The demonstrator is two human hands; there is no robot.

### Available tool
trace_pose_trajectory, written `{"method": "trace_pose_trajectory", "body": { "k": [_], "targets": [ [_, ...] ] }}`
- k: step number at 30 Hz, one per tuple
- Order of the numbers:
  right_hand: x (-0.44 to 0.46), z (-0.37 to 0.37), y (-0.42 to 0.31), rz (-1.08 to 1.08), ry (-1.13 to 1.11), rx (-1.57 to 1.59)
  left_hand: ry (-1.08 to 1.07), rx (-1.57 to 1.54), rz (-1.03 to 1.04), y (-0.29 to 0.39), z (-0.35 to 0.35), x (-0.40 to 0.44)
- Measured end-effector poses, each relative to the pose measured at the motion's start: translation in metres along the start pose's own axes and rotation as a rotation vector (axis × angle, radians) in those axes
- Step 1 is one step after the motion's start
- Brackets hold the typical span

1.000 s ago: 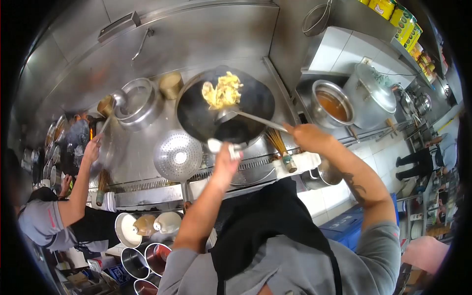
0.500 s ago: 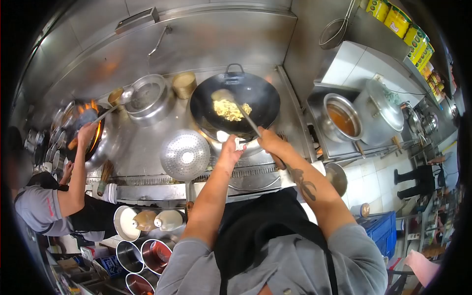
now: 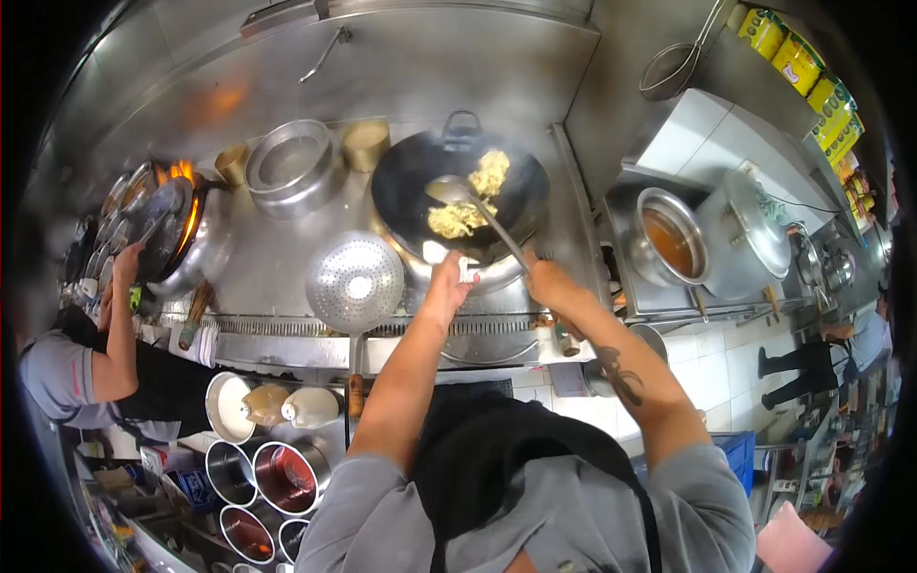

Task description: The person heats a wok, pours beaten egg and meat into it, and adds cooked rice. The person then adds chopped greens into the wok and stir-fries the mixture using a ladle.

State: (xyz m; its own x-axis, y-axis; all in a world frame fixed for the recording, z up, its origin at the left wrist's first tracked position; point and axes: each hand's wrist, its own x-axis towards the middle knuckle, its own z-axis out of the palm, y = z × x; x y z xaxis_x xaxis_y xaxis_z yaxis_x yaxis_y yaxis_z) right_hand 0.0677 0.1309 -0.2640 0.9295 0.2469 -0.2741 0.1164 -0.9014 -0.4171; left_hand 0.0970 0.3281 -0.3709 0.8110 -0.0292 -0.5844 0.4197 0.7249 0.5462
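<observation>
A black wok (image 3: 406,181) sits on the burner in front of me, with yellow food (image 3: 457,221) in two clumps, one low and one toward the right wall. My left hand (image 3: 449,282) is closed on a white cloth at the wok's near rim; the grip beneath it is hidden. In my right hand (image 3: 552,282) is the handle of a metal ladle (image 3: 449,189), its bowl inside the wok between the clumps. A perforated strainer (image 3: 355,282) lies left of the wok, its wooden handle toward me.
At the left a co-worker (image 3: 72,372) handles another wok (image 3: 172,224) over open flames. Metal pots (image 3: 291,170) stand behind the strainer. To the right are a pot of brown liquid (image 3: 671,239) and a lidded pot (image 3: 755,229). Sauce containers (image 3: 287,476) stand lower left.
The wok came down flat from its tilt, and the food split into two clumps. The ladle moved up and left of the lower clump. The co-worker's ladle left the pot beside them.
</observation>
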Motion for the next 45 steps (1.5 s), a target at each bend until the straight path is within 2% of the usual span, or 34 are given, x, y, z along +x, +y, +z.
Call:
{"method": "trace_pose_trajectory", "body": {
  "k": [2, 5, 8, 10, 11, 13, 14, 15, 17, 19, 20, 21, 22, 23, 24, 26, 28, 31, 35, 37, 38, 41, 42, 45],
  "targets": [
    [-0.017, -0.023, -0.001, -0.004, -0.095, 0.239, -0.003, 0.033, 0.021, -0.001, -0.012, 0.023],
    [0.006, -0.04, 0.03, -0.155, 0.024, 0.14, -0.058, 0.009, -0.004, 0.002, -0.016, 0.022],
    [0.043, -0.015, 0.056, -0.058, 0.292, -0.142, -0.011, 0.027, -0.012, 0.008, -0.021, -0.004],
    [0.049, -0.008, 0.062, -0.058, 0.169, -0.051, 0.05, 0.1, 0.008, 0.008, -0.034, -0.021],
    [0.053, -0.008, 0.064, -0.059, 0.111, -0.007, -0.011, 0.164, 0.037, 0.007, -0.047, -0.038],
    [0.024, -0.027, 0.057, -0.12, 0.018, 0.152, 0.002, 0.279, 0.13, 0.009, -0.065, -0.088],
    [0.007, -0.038, 0.051, -0.152, -0.032, 0.232, -0.02, 0.319, 0.05, 0.004, -0.101, -0.087],
    [-0.009, -0.043, 0.048, -0.154, -0.057, 0.258, 0.117, 0.33, 0.067, -0.001, -0.115, -0.102],
    [-0.029, -0.052, 0.05, -0.159, -0.107, 0.311, 0.238, 0.707, 0.226, -0.021, -0.169, -0.089],
    [-0.019, -0.05, 0.061, -0.089, -0.169, 0.259, 0.415, 1.006, 0.397, -0.03, -0.173, -0.1],
    [-0.012, -0.048, 0.067, -0.052, -0.199, 0.233, 0.478, 1.229, 0.409, -0.039, -0.184, -0.096],
    [-0.001, -0.041, 0.074, -0.115, -0.12, 0.215, 0.537, 1.454, 0.42, -0.052, -0.203, -0.082],
    [0.011, -0.032, 0.074, -0.129, -0.055, 0.064, 0.596, 1.676, 0.431, -0.055, -0.202, -0.081],
    [0.024, -0.02, 0.07, -0.143, 0.015, -0.088, 0.62, 1.632, 0.39, -0.058, -0.202, -0.08],
    [0.033, -0.012, 0.065, -0.151, 0.088, -0.239, 0.617, 1.622, 0.438, -0.056, -0.194, -0.082],
    [0.032, -0.003, 0.052, -0.151, 0.082, -0.152, 0.603, 1.609, 0.518, -0.056, -0.186, -0.085],
    [0.021, -0.013, 0.04, -0.179, 0.013, -0.13, 0.587, 1.66, 0.475, -0.057, -0.194, -0.079],
    [-0.005, -0.052, 0.039, -0.21, -0.153, 0.165, 0.578, 1.718, 0.351, -0.049, -0.186, -0.079],
    [0.013, -0.053, 0.052, -0.076, 0.018, -0.066, 0.543, 1.893, 0.116, -0.007, -0.129, -0.126],
    [0.04, -0.03, 0.055, -0.01, 0.155, -0.222, 0.556, 2.027, 0.564, 0.001, -0.114, -0.119],
    [0.046, -0.021, 0.054, -0.033, 0.149, -0.217, 0.551, 2.075, 0.786, 0.001, -0.106, -0.116],
    [0.049, -0.013, 0.035, -0.114, 0.127, -0.194, 0.196, 1.673, 1.321, 0.022, -0.009, -0.106],
    [0.039, -0.018, 0.028, -0.145, 0.107, -0.181, 0.128, 1.598, 1.555, 0.02, 0.017, -0.104],
    [0.017, -0.022, 0.03, -0.202, 0.021, 0.019, -0.053, 1.672, 1.371, 0.008, 0.035, -0.064]
  ]
}}
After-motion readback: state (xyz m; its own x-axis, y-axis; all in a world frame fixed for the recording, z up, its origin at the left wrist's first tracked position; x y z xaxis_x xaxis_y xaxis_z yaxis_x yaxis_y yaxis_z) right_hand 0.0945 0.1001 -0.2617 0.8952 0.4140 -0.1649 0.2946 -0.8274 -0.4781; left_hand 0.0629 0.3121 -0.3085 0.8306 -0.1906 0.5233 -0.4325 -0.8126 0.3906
